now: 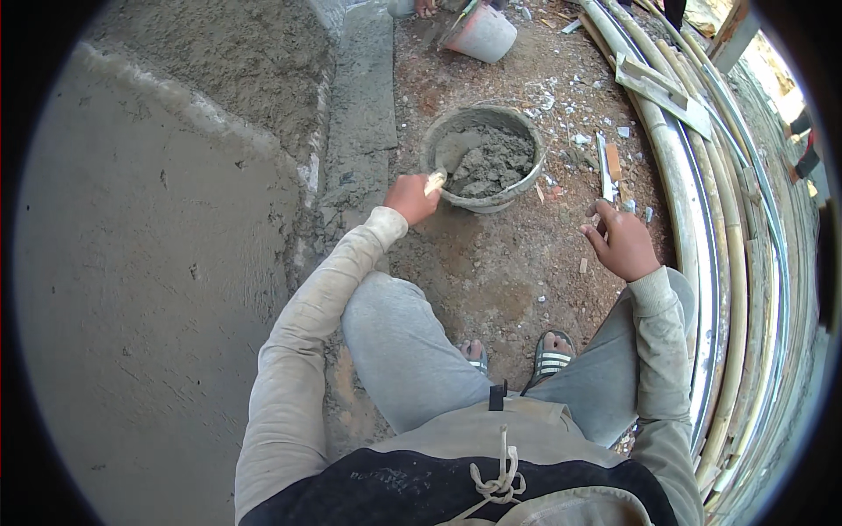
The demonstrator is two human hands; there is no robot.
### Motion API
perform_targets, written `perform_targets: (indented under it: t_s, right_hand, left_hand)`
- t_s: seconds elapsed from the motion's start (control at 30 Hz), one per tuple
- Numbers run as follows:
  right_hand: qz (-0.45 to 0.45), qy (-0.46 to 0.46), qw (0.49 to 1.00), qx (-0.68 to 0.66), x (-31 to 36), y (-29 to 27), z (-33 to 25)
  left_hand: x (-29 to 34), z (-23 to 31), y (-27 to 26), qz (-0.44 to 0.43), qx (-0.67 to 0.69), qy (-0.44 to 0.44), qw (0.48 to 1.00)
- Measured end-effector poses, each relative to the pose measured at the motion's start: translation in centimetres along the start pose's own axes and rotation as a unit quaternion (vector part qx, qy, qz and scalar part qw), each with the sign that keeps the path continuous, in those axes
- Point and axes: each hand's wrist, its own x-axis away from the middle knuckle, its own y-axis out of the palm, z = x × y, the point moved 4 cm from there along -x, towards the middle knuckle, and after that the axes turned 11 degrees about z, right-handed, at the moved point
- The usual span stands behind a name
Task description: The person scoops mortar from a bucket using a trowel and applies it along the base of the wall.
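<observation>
My left hand point(410, 198) grips the pale wooden handle of a trowel point(448, 158). Its blade lies inside a round grey bucket point(526, 182) holding wet grey mortar point(495, 161). My right hand point(621, 240) hangs free to the right of the bucket, fingers loosely curled and holding nothing. I am squatting, with both knees in grey trousers and sandalled feet point(549, 356) on the dirt below the bucket.
A freshly plastered grey wall surface point(149, 289) fills the left. Several long pale pipes point(710, 219) curve along the right, with wood scraps point(660, 88) on them. A second bucket point(482, 33) and another person's foot point(425, 8) sit at the top. Rubble litters the reddish dirt.
</observation>
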Motion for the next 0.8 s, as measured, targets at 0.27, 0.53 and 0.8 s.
perform_targets:
  t_s: [0.27,0.53,0.8]
  right_hand:
    - [0.002,-0.021,0.999,-0.028,-0.5,0.7,-0.5]
    - [-0.005,-0.020,1.000,-0.008,0.7,0.9,0.5]
    - [-0.022,-0.011,1.000,-0.016,-0.1,3.5,1.3]
  left_hand:
    - [0.4,-4.4,-0.5,0.023,0.045,0.005,0.999]
    - [13.9,-19.4,3.6,0.075,0.370,-0.405,0.833]
    - [24.0,-24.2,13.2,0.073,0.250,-0.476,0.840]
